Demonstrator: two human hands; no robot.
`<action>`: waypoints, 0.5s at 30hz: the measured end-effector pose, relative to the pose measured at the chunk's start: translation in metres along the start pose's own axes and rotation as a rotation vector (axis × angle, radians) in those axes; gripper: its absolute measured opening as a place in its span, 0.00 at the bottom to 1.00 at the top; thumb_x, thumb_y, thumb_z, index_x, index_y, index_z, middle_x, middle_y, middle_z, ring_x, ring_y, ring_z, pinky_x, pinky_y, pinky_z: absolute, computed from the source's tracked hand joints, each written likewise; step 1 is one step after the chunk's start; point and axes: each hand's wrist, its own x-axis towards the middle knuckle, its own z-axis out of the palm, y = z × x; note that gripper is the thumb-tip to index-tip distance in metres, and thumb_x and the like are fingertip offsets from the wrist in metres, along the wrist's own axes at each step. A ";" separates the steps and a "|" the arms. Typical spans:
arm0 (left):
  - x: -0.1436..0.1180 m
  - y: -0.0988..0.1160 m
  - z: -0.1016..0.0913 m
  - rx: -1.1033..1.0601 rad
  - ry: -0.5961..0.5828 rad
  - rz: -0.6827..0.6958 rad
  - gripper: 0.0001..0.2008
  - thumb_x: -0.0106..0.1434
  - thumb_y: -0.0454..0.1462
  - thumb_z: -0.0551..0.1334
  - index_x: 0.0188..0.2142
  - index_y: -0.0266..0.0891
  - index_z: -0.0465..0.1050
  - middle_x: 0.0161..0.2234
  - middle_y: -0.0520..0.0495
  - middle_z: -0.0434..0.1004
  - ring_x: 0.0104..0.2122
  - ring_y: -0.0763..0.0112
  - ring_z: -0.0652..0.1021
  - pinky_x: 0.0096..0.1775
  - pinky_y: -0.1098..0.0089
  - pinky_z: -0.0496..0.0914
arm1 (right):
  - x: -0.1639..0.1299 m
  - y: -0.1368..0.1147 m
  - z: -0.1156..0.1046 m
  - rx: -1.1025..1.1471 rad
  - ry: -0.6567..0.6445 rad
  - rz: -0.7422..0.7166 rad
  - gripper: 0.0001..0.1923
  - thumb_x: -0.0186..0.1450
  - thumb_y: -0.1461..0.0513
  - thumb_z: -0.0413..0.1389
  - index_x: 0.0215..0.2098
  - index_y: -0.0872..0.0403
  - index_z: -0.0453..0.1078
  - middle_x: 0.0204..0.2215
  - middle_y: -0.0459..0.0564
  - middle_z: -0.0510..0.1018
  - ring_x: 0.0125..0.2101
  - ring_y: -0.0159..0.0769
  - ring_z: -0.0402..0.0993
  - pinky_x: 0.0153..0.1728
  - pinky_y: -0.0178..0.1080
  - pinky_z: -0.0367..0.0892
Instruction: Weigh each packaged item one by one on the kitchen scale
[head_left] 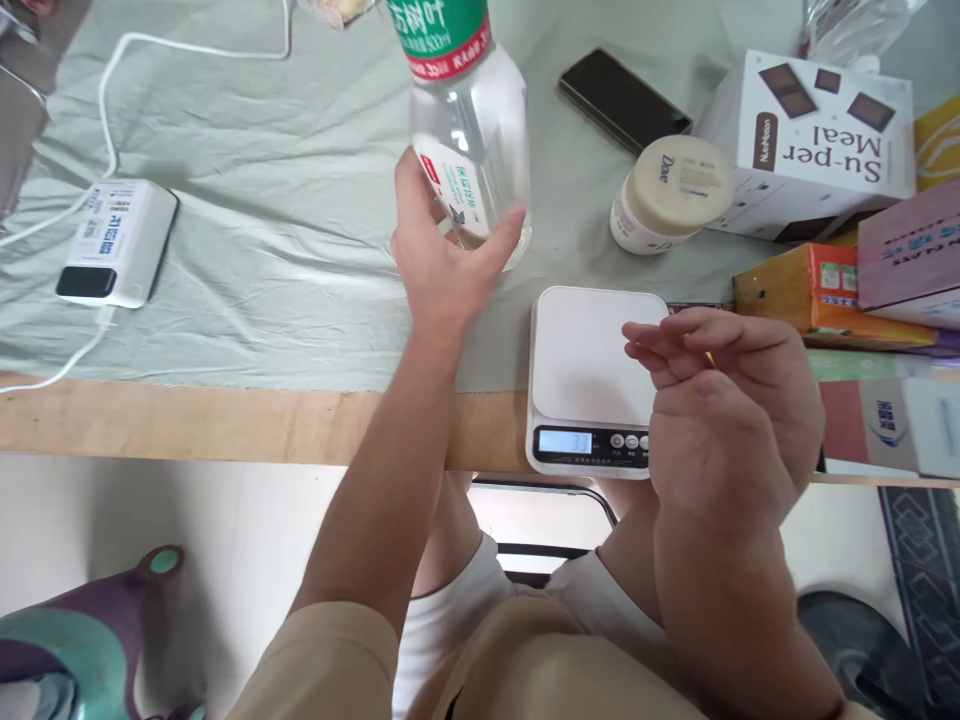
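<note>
- Nearest the camera, the right hand (pixel 731 420) hovers just over the right edge of the kitchen scale (pixel 592 375), fingers loosely curled and pinching what looks like a small yellowish bit; it is too small to name
- At the table edge (pixel 225 425), the scale has nothing on its white plate, and its display is lit, though the digits are too blurred to read
- Just beyond the scale, the left hand (pixel 442 255) wraps around the lower part of a clear water bottle (pixel 469 120), thumb on one side and fingers on the other, holding it tilted over the grey-green cloth (pixel 285 230)
- As it looks now, the bottle is gripped but not on the scale, so any weighing of it seems not yet done
- Right of the bottle, a cream jar (pixel 667 195) lies on the cloth, with stacked boxes (pixel 825 150) beside it
- Farther back, a dark phone (pixel 622 100) lies flat
- Far left, a white power bank (pixel 116 240) rests with its cable trailing
</note>
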 end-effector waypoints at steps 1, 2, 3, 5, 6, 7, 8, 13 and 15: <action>-0.002 0.004 0.000 -0.037 -0.004 0.036 0.33 0.53 0.40 0.74 0.53 0.50 0.58 0.52 0.49 0.76 0.55 0.62 0.80 0.48 0.65 0.81 | 0.000 0.000 -0.001 0.000 0.002 -0.004 0.06 0.62 0.63 0.62 0.39 0.50 0.75 0.40 0.44 0.78 0.45 0.36 0.83 0.48 0.40 0.76; -0.005 0.008 -0.001 -0.070 -0.020 0.088 0.34 0.54 0.42 0.75 0.54 0.50 0.57 0.53 0.49 0.75 0.56 0.62 0.80 0.49 0.64 0.82 | -0.001 -0.001 -0.003 -0.002 0.003 -0.008 0.06 0.62 0.63 0.62 0.39 0.50 0.75 0.40 0.44 0.78 0.45 0.36 0.83 0.48 0.40 0.75; -0.009 0.012 -0.002 -0.103 -0.045 0.147 0.36 0.54 0.44 0.75 0.55 0.50 0.57 0.53 0.49 0.75 0.57 0.61 0.80 0.50 0.64 0.82 | -0.002 -0.001 -0.005 -0.006 -0.001 -0.010 0.07 0.62 0.63 0.61 0.39 0.50 0.74 0.41 0.44 0.77 0.46 0.36 0.82 0.49 0.41 0.75; -0.019 0.021 -0.003 -0.179 -0.128 0.246 0.37 0.55 0.50 0.75 0.57 0.50 0.58 0.51 0.49 0.74 0.57 0.59 0.81 0.52 0.61 0.82 | -0.003 -0.001 -0.010 -0.016 -0.009 -0.014 0.07 0.62 0.63 0.61 0.40 0.50 0.74 0.42 0.45 0.77 0.47 0.36 0.82 0.49 0.40 0.74; -0.027 0.025 -0.003 -0.217 -0.188 0.277 0.37 0.55 0.52 0.76 0.57 0.50 0.60 0.50 0.49 0.75 0.56 0.58 0.81 0.52 0.60 0.83 | -0.003 0.000 -0.013 -0.020 -0.008 -0.013 0.08 0.63 0.64 0.60 0.41 0.50 0.74 0.42 0.45 0.77 0.48 0.36 0.81 0.50 0.40 0.74; -0.035 0.029 -0.002 -0.246 -0.249 0.292 0.36 0.55 0.54 0.76 0.56 0.50 0.61 0.50 0.49 0.75 0.56 0.57 0.82 0.52 0.60 0.83 | -0.003 0.001 -0.016 -0.025 -0.003 -0.011 0.08 0.63 0.64 0.60 0.41 0.50 0.74 0.42 0.45 0.77 0.49 0.36 0.81 0.50 0.40 0.73; -0.043 0.033 0.000 -0.257 -0.314 0.288 0.35 0.55 0.53 0.76 0.55 0.50 0.63 0.50 0.49 0.76 0.55 0.57 0.83 0.49 0.60 0.84 | -0.003 0.003 -0.020 -0.030 0.005 -0.012 0.08 0.63 0.64 0.60 0.41 0.50 0.74 0.42 0.46 0.77 0.49 0.35 0.80 0.50 0.39 0.73; -0.076 0.046 0.019 -0.185 -0.532 0.218 0.35 0.54 0.51 0.77 0.56 0.48 0.66 0.50 0.46 0.78 0.50 0.56 0.84 0.40 0.62 0.85 | 0.001 0.009 -0.032 -0.046 0.057 -0.047 0.07 0.62 0.66 0.59 0.38 0.50 0.74 0.35 0.43 0.76 0.37 0.28 0.74 0.42 0.35 0.70; -0.079 0.043 0.029 -0.189 -0.567 0.266 0.34 0.55 0.53 0.75 0.56 0.47 0.67 0.51 0.45 0.78 0.51 0.56 0.83 0.42 0.62 0.85 | 0.004 0.010 -0.035 -0.055 0.087 -0.057 0.06 0.61 0.68 0.58 0.34 0.50 0.71 0.31 0.42 0.72 0.32 0.27 0.69 0.37 0.34 0.67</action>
